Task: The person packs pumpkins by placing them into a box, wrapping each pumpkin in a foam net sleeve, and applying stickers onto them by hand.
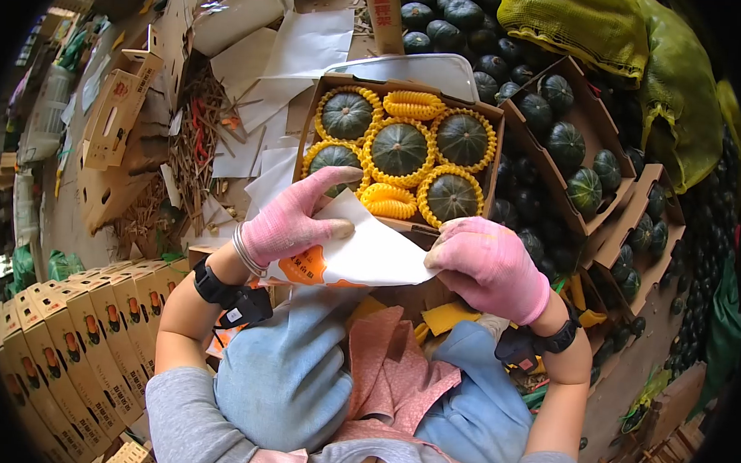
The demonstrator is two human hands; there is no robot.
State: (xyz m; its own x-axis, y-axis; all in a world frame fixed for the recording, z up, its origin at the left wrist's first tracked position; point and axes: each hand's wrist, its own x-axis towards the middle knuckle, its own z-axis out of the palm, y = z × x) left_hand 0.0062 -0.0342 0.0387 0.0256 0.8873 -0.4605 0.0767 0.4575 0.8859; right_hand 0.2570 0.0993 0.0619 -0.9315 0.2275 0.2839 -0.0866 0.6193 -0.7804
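Observation:
My left hand (300, 219), in a pink glove, has thumb and fingers around the left side of a white printed sheet (370, 244) with an orange design. My right hand (490, 267), also gloved in pink, pinches the sheet's right corner. The sheet is held over my lap at the near edge of an open cardboard box (495, 167). Inside the box are several dark green squashes (400, 149) ringed by yellow foam nets (389, 201). The sheet and my left hand overlap the box's near left part.
Open boxes of squashes (586, 188) stand at the right, beside a large squash pile (448, 34) and yellow-green mesh sacks (574, 24). Printed cartons (89, 326) line the lower left. Loose white sheets (313, 40) and an opened carton (121, 109) lie at the upper left.

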